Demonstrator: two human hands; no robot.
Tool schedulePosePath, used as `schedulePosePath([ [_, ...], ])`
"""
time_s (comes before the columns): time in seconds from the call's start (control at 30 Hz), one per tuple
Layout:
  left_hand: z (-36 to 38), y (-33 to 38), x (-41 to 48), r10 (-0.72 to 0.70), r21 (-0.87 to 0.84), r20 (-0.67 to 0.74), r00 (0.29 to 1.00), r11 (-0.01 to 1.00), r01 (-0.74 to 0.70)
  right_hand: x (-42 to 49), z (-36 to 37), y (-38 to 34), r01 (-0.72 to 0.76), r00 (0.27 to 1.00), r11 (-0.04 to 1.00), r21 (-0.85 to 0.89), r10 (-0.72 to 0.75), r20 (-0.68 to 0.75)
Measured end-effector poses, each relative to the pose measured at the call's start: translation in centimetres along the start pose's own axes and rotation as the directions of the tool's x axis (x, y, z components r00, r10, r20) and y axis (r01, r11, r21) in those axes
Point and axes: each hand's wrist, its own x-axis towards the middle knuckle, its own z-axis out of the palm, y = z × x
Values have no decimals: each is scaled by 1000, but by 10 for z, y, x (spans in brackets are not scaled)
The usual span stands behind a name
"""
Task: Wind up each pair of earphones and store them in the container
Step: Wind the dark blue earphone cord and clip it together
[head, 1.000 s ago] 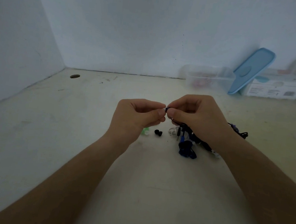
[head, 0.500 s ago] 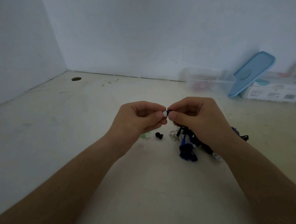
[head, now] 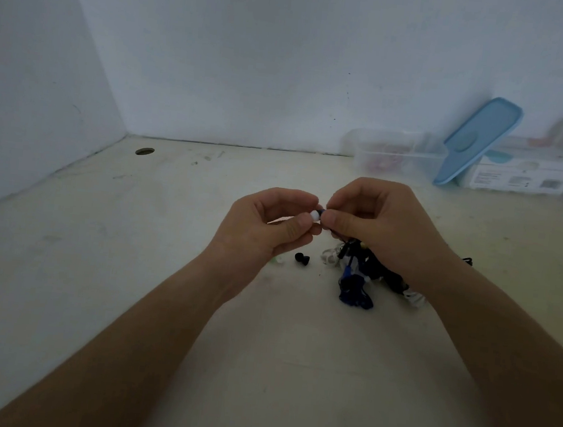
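— So, what is new between the hands?
— A white tip [head: 314,214]. A second ago only a dark speck showed at the pinch. Now the white piece is in plain view, between the fingers [head: 301,220] of the left hand [head: 272,226] and the dark earbud [head: 322,212] that the right hand [head: 381,230] pinches.
— Both hands gripping, then?
— Yes. The left thumb and forefinger are closed narrow on the tip. The right fingers are curled round the earbud, and its cord seems to drop to the tangle [head: 357,282] on the worktop [head: 195,308] just beneath that hand.
— Is the tip going on or coming off?
— I cannot tell. Tip and earbud touch, end to end.
— And the rest?
— It lies as before. A black tip [head: 302,259] is loose on the worktop near the left hand, with a pale green one [head: 279,260] half hidden beside it. The container [head: 396,152] stands open at the back right, well apart, with its blue lid [head: 479,139] leaning on a box [head: 525,171].
— What does that mean for the task?
— My guess is that this is sorting out one earbud before any winding. The tangle looks unwound, and none of it is in the container. Something pinkish lies inside, too blurred to name.
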Motion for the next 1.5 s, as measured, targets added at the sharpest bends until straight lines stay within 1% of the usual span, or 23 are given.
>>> schedulePosePath([
  [0.1, 0, 2, -1, 12, 73, 25, 1000, 997, -14, 0, -3, 0, -2, 1000, 999, -45, 3, 18],
  [0.23, 1, 2, -1, 30, 126, 18, 999, 991, -32, 0, -9, -4, 2, 999, 969, -249, 8, 40],
  [0.37, 4, -1, -1, 35, 135, 1, 999, 990, -35, 0, -26, -16, 31, 990, 888, -459, 35, 135],
  [0.47, 5, -2, -1, 37, 129, -7, 999, 991, -36, -3, -35, -34, 108, 971, 838, -534, 27, 239],
  [0.53, 5, -2, -1, 36, 137, -13, 999, 990, -34, -8, -31, -40, 141, 942, 813, -565, 66, 330],
  [0.6, 5, -1, -1, 37, 161, -28, 999, 986, -32, -16, -25, -35, 172, 918, 745, -645, 115, 379],
  [0.7, 5, -2, -1, 43, 217, -52, 998, 976, -31, -26, -18, -22, 185, 900, 613, -768, 208, 383],
  [0.77, 5, -4, 0, 65, 299, -57, 996, 953, -45, -29, -18, -16, 186, 901, 573, -798, 226, 371],
  [0.83, 4, -6, 0, 121, 413, -40, 992, 906, -94, -31, -19, -16, 187, 907, 564, -804, 215, 361],
  [0.93, 4, -9, 1, 212, 565, 38, 977, 802, -196, -32, -25, -22, 172, 932, 605, -778, 155, 326],
  [1.03, 6, -10, 0, 217, 653, 115, 969, 719, -238, -34, -38, -29, 101, 979, 720, -687, 51, 197],
  [1.1, 8, -11, -2, 189, 686, 151, 970, 687, -241, -34, -43, -33, 41, 994, 829, -558, 20, 104],
  [1.13, 9, -11, -2, 171, 700, 177, 969, 671, -246, -34, -44, -34, 9, 998, 886, -464, 24, 65],
  [1.2, 10, -12, -3, 130, 723, 237, 963, 639, -264, -33, -43, -35, -45, 998, 957, -285, 52, 17],
  [1.27, 11, -14, -4, 96, 743, 275, 957, 610, -275, -30, -40, -33, -82, 997, 981, -173, 80, -17],
  [1.37, 11, -15, -4, 69, 776, 304, 950, 561, -289, -17, -35, -26, -157, 987, 986, -63, 153, -56],
  [1.43, 11, -13, -4, 50, 808, 309, 950, 512, -290, -7, -29, -22, -212, 976, 976, 51, 214, -41],
  [1.5, 6, -8, -3, 75, 812, 286, 955, 511, -283, 0, -21, -20, -261, 965, 957, 129, 263, 3],
])
